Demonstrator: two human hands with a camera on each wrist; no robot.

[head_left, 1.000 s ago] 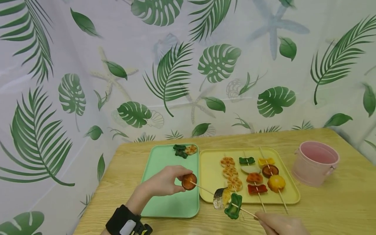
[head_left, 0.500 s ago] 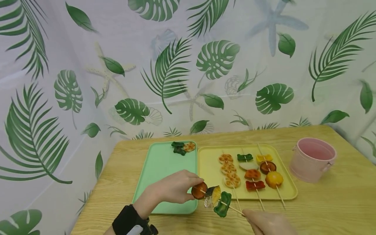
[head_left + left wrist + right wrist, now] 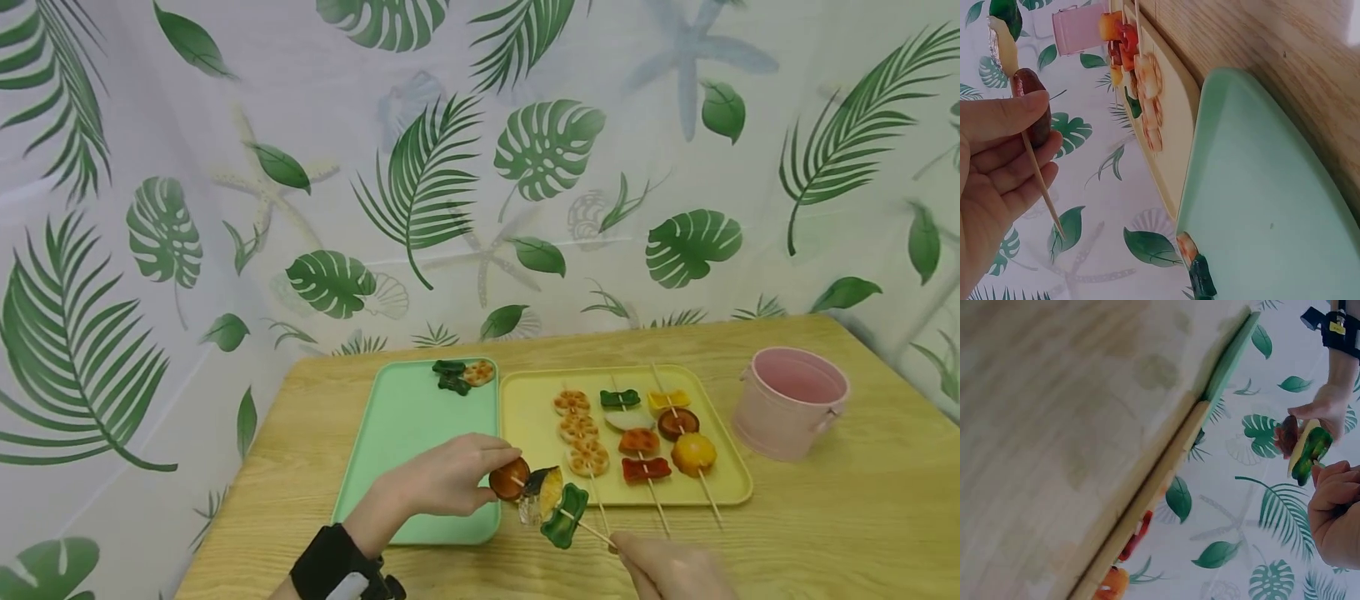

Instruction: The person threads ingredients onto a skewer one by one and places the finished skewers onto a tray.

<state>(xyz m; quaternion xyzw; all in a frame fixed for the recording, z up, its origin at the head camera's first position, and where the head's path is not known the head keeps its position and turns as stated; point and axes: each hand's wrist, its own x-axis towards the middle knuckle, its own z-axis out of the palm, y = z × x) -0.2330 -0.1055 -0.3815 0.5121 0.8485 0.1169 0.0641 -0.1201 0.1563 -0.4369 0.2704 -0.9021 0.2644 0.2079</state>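
My left hand (image 3: 453,477) pinches a round brown food piece (image 3: 507,481) threaded on a wooden skewer. In the left wrist view the bare tip of the skewer (image 3: 1046,192) sticks out past this piece. Along the same stick sit a yellow piece (image 3: 551,490) with a dark, silvery back and a green pepper piece (image 3: 566,517). Between thumb and fingers, my right hand (image 3: 667,568) grips the skewer's lower end, just below the pepper. Both hands hold the skewer in the air before the trays. The right wrist view shows the two hands close together at its right side.
A green tray (image 3: 397,417) holds dark green pieces (image 3: 452,379) and a lotus root slice (image 3: 478,372) at its far corner. Beside it, a yellow tray (image 3: 525,417) carries 3 filled skewers, handles over its near edge. A pink bucket (image 3: 787,417) stands to the right.
My left hand has moved right along the skewer with the brown piece, which now sits close to the yellow piece. My right hand has shifted slightly left. During the last half second little differs.
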